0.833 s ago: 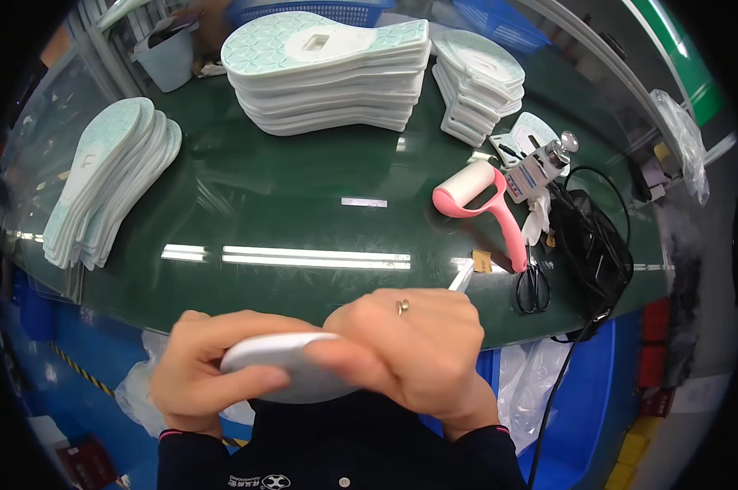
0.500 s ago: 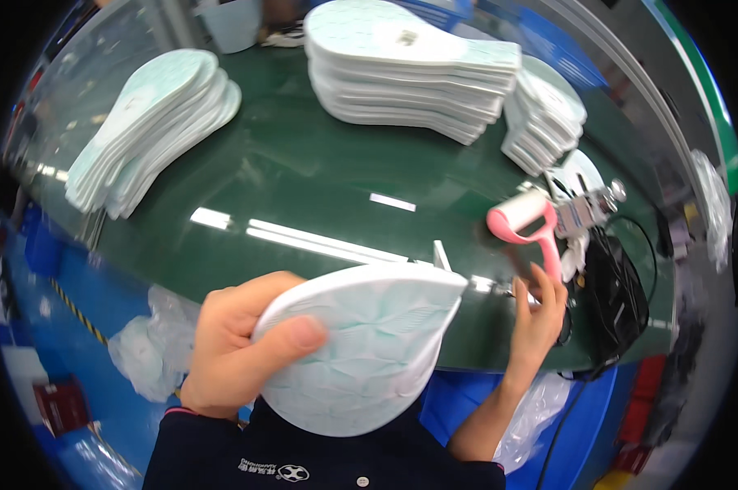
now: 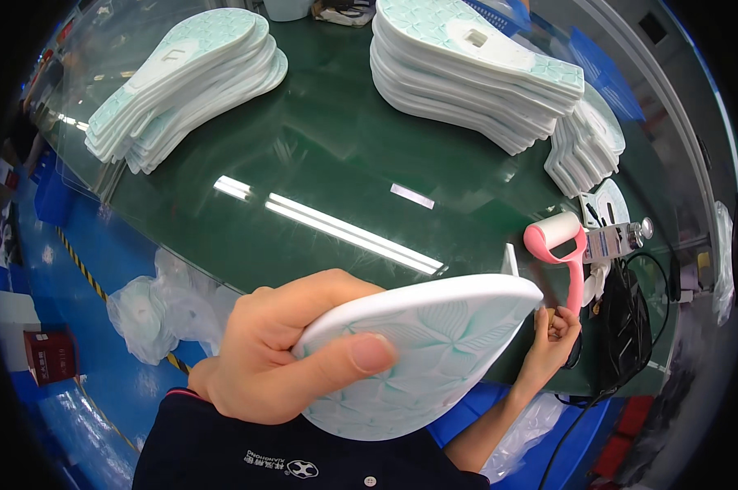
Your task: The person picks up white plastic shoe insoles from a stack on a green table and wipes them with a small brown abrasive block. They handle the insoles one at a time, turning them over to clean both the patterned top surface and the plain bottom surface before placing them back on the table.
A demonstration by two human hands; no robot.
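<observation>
My left hand (image 3: 304, 347) grips the rounded edge of a white, curved panel (image 3: 434, 351) with a teal leaf-like pattern, thumb across its patterned face. The panel is tilted up close to my chest and hides part of the table. At the right, my right hand (image 3: 551, 339) has its fingers curled together beside the handle end of a pink lint roller (image 3: 575, 273). A small brownish bit shows between those fingers, too small to name. Whether they touch the handle cannot be made out.
Paddle-shaped patterned panels are stacked at the far left (image 3: 185, 90) and far middle (image 3: 475, 82), with a smaller stack (image 3: 585, 147) beside. A clear bottle with a silver top (image 3: 618, 241) and black bag (image 3: 624, 327) lie at the right of the green table (image 3: 304, 155).
My view has shifted, so the stacks appear farther right. The panel has come up and right with my left hand. My right fingers, spread before, have curled in; a silver item beside them no longer shows.
</observation>
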